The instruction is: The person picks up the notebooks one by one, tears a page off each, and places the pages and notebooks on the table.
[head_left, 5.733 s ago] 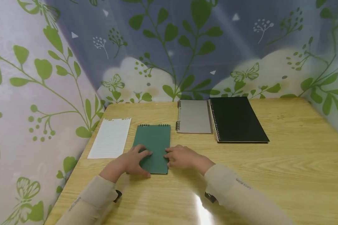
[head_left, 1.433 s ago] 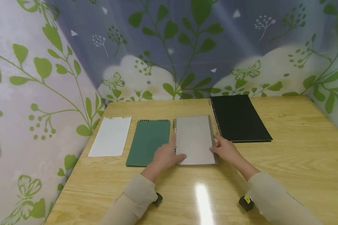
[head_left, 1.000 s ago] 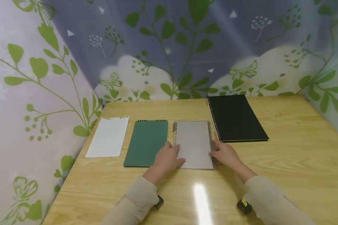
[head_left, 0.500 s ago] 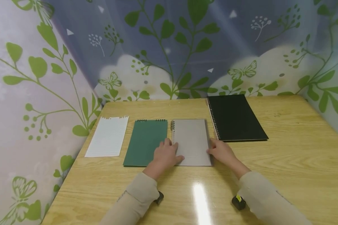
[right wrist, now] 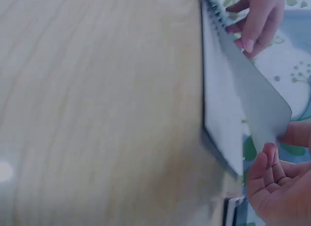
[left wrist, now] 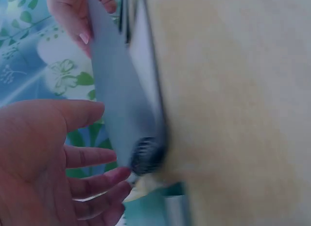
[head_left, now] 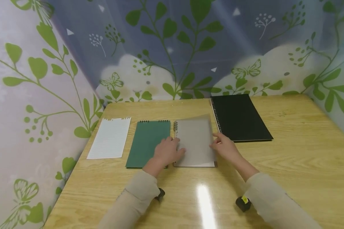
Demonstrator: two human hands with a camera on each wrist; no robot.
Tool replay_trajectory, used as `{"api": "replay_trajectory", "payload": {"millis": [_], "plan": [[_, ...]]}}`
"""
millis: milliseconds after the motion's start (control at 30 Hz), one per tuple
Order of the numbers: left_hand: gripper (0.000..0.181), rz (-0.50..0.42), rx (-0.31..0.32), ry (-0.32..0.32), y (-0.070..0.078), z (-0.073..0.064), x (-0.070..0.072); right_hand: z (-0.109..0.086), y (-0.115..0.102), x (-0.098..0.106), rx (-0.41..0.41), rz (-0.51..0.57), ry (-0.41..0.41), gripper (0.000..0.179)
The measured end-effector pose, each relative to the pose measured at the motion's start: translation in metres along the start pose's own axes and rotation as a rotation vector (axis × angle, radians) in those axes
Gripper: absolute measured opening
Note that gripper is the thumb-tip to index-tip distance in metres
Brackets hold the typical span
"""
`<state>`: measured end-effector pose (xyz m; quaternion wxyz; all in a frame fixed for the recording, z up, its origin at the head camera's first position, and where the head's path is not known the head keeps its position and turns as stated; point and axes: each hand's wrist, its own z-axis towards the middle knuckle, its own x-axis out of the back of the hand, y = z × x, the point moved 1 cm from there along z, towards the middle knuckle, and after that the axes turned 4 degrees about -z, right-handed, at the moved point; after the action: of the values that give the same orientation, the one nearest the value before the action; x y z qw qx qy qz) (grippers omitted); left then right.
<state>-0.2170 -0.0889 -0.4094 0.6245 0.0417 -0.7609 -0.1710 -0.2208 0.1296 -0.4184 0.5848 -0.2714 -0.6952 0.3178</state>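
Observation:
A grey spiral notebook [head_left: 195, 143] lies mid-table, its coil along the left side. My right hand [head_left: 226, 150] pinches the right edge of its cover [right wrist: 260, 102] between thumb and fingers. That cover is raised at a slant, and pale pages [right wrist: 218, 97] show beneath it in the right wrist view. By the coil [left wrist: 146, 155], my left hand [head_left: 166, 151] has its fingers loosely spread and grips nothing; in the head view it overlaps both the grey notebook and the green notepad [head_left: 146, 140] beside it.
A torn-edged lined sheet [head_left: 110, 138] lies left of the green notepad. Behind and right of the grey notebook is a larger black spiral notebook [head_left: 240, 117]. The wooden table [head_left: 298, 165] meets patterned walls at the back and left.
The grey notebook came forward from the back to beside the green notepad, then shifted slightly left. Since half a second ago, the right hand has raised its cover, which lay flat.

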Motion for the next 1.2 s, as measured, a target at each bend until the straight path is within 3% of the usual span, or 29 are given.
{"api": "replay_trajectory", "payload": {"millis": [200, 333, 633, 800, 1000, 1200], "plan": [[0.051, -0.131, 0.008, -0.032, -0.003, 0.008, 0.029, -0.011, -0.025, 0.001, 0.008, 0.14, -0.036, 0.05], [0.053, -0.209, -0.016, -0.033, -0.007, 0.013, 0.046, -0.018, -0.04, -0.001, 0.047, 0.17, -0.056, 0.049], [0.055, -0.488, -0.055, -0.073, 0.0, 0.02, 0.072, -0.031, -0.066, -0.016, 0.248, 0.166, -0.046, 0.041], [0.054, -0.504, -0.077, -0.09, 0.003, 0.021, 0.089, -0.04, -0.074, -0.026, 0.359, 0.096, -0.046, 0.039], [0.051, -0.478, -0.104, -0.131, 0.001, 0.023, 0.103, -0.05, -0.08, -0.036, 0.437, 0.036, -0.075, 0.038], [0.051, -0.447, -0.105, -0.126, -0.003, 0.026, 0.113, -0.055, -0.086, -0.045, 0.494, -0.019, -0.124, 0.037]]}}
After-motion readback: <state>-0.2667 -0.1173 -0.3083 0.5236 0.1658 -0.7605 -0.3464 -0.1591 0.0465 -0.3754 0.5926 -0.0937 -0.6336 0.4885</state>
